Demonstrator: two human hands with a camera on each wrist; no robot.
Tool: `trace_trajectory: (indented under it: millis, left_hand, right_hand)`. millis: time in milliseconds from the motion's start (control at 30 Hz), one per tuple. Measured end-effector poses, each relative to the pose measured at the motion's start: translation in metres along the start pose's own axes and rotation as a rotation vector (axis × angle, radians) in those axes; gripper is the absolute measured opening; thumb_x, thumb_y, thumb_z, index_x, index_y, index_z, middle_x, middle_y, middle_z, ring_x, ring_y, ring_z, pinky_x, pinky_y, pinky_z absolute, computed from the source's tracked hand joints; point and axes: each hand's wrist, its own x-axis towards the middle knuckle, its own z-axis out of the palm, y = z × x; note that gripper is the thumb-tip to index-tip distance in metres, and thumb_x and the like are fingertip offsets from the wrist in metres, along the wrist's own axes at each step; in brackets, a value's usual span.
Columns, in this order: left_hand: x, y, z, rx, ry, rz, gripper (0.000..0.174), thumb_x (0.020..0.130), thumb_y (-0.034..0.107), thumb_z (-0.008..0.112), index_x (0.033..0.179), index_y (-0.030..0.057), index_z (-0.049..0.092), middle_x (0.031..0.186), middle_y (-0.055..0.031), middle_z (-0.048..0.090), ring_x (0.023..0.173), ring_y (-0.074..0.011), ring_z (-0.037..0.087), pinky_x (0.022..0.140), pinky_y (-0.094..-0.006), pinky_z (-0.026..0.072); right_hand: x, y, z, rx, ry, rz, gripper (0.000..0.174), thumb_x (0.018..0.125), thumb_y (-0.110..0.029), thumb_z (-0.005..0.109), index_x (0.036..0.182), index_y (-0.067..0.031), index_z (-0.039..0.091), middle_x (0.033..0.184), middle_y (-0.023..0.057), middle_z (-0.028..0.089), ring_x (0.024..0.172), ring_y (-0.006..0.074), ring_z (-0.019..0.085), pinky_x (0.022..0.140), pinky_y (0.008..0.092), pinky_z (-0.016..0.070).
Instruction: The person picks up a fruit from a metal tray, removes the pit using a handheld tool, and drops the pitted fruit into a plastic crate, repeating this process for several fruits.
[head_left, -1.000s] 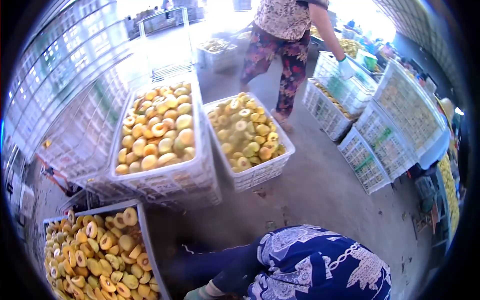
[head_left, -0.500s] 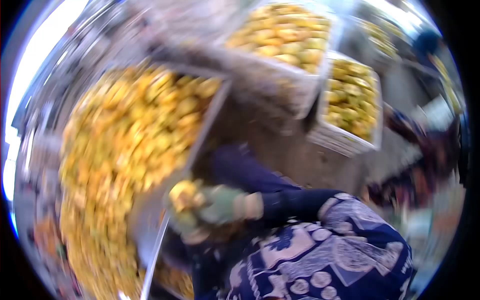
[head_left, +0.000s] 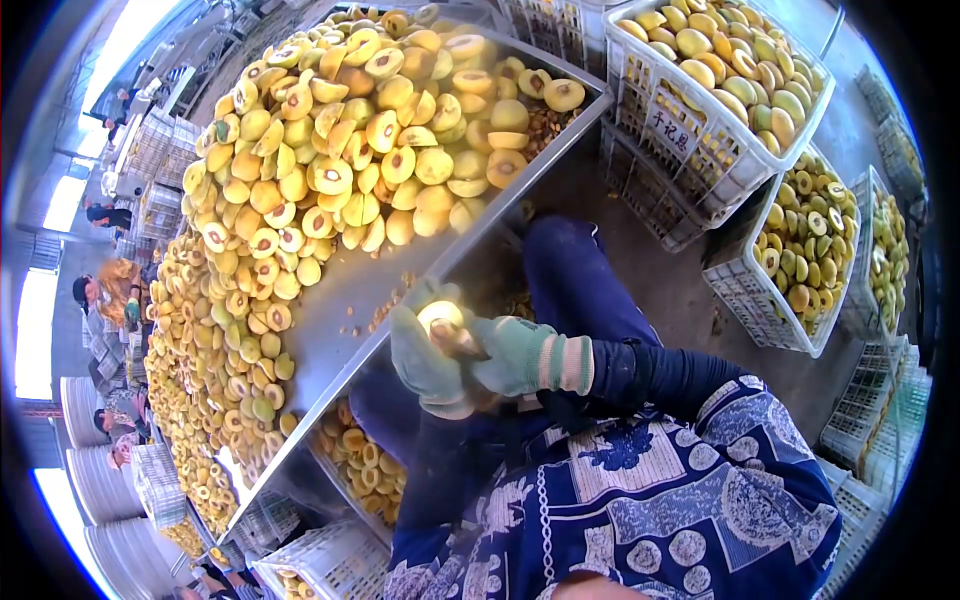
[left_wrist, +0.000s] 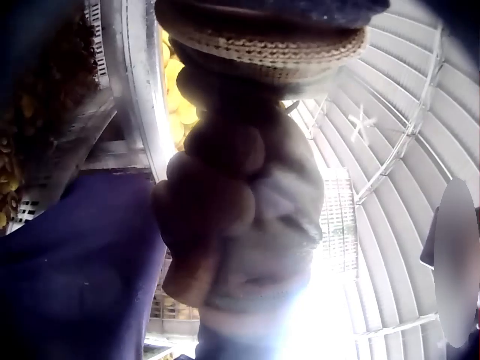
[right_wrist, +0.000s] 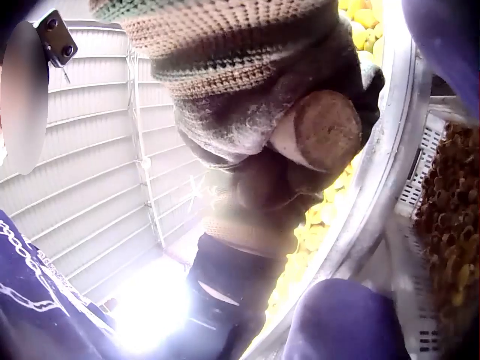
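Note:
In the head view my gloved left hand (head_left: 428,362) grips a yellow peach (head_left: 441,317), cut or bright side facing up. My gloved right hand (head_left: 515,357) is right against it, gripping a tool whose round wooden handle end (right_wrist: 328,131) pokes from the fist in the right wrist view. The tool's working end meets the peach and is mostly hidden by fingers. Both hands are at the near rim of a metal table (head_left: 350,300), which bears a large heap of halved peaches (head_left: 330,175). In the left wrist view the right hand's curled fingers (left_wrist: 217,191) show.
White crates of peaches (head_left: 690,130) stand stacked at upper right, with another full crate (head_left: 780,285) beside them. Brown pits (head_left: 545,130) lie at the table corner. A crate (right_wrist: 450,217) below the table holds pits. My knee (head_left: 570,270) is beside the table edge.
The head view has swung from the crates and floor to the table. Both hands have come up together at the table's edge and now hold still around the peach.

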Motion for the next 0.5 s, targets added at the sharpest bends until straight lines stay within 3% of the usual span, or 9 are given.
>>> trace_trajectory:
  millis: [133, 200, 233, 367, 433, 467, 500]
  left_hand:
    - [0.002, -0.006, -0.011, 0.143, -0.038, 0.065, 0.056, 0.097, 0.048, 0.040, 0.109, -0.0039, 0.058, 0.105, -0.0151, 0.064, 0.087, -0.0298, 0.066, 0.069, -0.0354, 0.0567]
    - [0.001, -0.005, -0.014, 0.088, -0.032, 0.037, 0.054, 0.098, 0.046, 0.041, 0.106, -0.0035, 0.060, 0.103, -0.0149, 0.064, 0.085, -0.0301, 0.066, 0.064, -0.0351, 0.0568]
    - [-0.001, -0.004, -0.015, 0.043, -0.035, -0.013, 0.052, 0.097, 0.045, 0.042, 0.106, -0.0031, 0.060, 0.102, -0.0148, 0.064, 0.084, -0.0302, 0.067, 0.064, -0.0348, 0.0567]
    - [-0.006, -0.008, -0.019, -0.047, -0.017, -0.128, 0.052, 0.095, 0.047, 0.048, 0.106, -0.0018, 0.059, 0.099, -0.0149, 0.065, 0.080, -0.0298, 0.067, 0.061, -0.0342, 0.0564]
    - [-0.010, -0.003, -0.019, -0.057, -0.014, -0.178, 0.052, 0.094, 0.049, 0.049, 0.108, -0.0008, 0.059, 0.099, -0.0147, 0.065, 0.078, -0.0286, 0.067, 0.061, -0.0337, 0.0564]
    - [-0.015, 0.006, -0.015, -0.116, 0.011, -0.251, 0.052, 0.093, 0.050, 0.050, 0.111, 0.0017, 0.058, 0.099, -0.0144, 0.065, 0.075, -0.0265, 0.066, 0.060, -0.0328, 0.0560]
    - [-0.019, 0.011, -0.012, -0.176, 0.038, -0.322, 0.053, 0.092, 0.052, 0.051, 0.114, 0.0043, 0.057, 0.098, -0.0141, 0.065, 0.073, -0.0244, 0.066, 0.060, -0.0320, 0.0557]
  right_hand:
    - [0.003, 0.006, 0.003, -0.149, -0.049, -0.113, 0.035, 0.088, -0.030, 0.054, 0.115, -0.0074, 0.056, 0.088, 0.0203, 0.066, 0.083, 0.0358, 0.065, 0.073, 0.0388, 0.0505]
    - [-0.001, -0.015, -0.013, 0.097, -0.226, 0.087, 0.034, 0.086, -0.026, 0.054, 0.116, -0.0097, 0.056, 0.086, 0.0184, 0.067, 0.076, 0.0316, 0.067, 0.064, 0.0377, 0.0532]
    - [-0.008, -0.037, -0.034, 0.147, -0.366, 0.192, 0.028, 0.084, -0.023, 0.054, 0.108, -0.0092, 0.060, 0.081, 0.0161, 0.067, 0.063, 0.0255, 0.067, 0.051, 0.0329, 0.0530]
    - [0.000, -0.021, -0.028, 0.093, -0.463, 0.151, 0.021, 0.082, -0.022, 0.055, 0.094, -0.0057, 0.062, 0.070, 0.0096, 0.064, 0.050, 0.0193, 0.062, 0.037, 0.0285, 0.0477]
    - [-0.003, -0.012, -0.025, 0.566, -0.649, 0.311, 0.021, 0.083, -0.025, 0.058, 0.085, -0.0039, 0.061, 0.059, 0.0022, 0.056, 0.041, 0.0128, 0.053, 0.031, 0.0254, 0.0404]
    - [-0.005, -0.013, -0.021, 0.568, -0.652, 0.310, 0.021, 0.083, -0.025, 0.058, 0.085, -0.0039, 0.061, 0.059, 0.0022, 0.056, 0.041, 0.0128, 0.053, 0.031, 0.0254, 0.0404]
    - [-0.007, -0.014, -0.017, 0.797, -0.694, 0.404, 0.016, 0.084, -0.020, 0.058, 0.083, -0.0047, 0.060, 0.055, -0.0008, 0.052, 0.038, 0.0092, 0.047, 0.031, 0.0229, 0.0360]
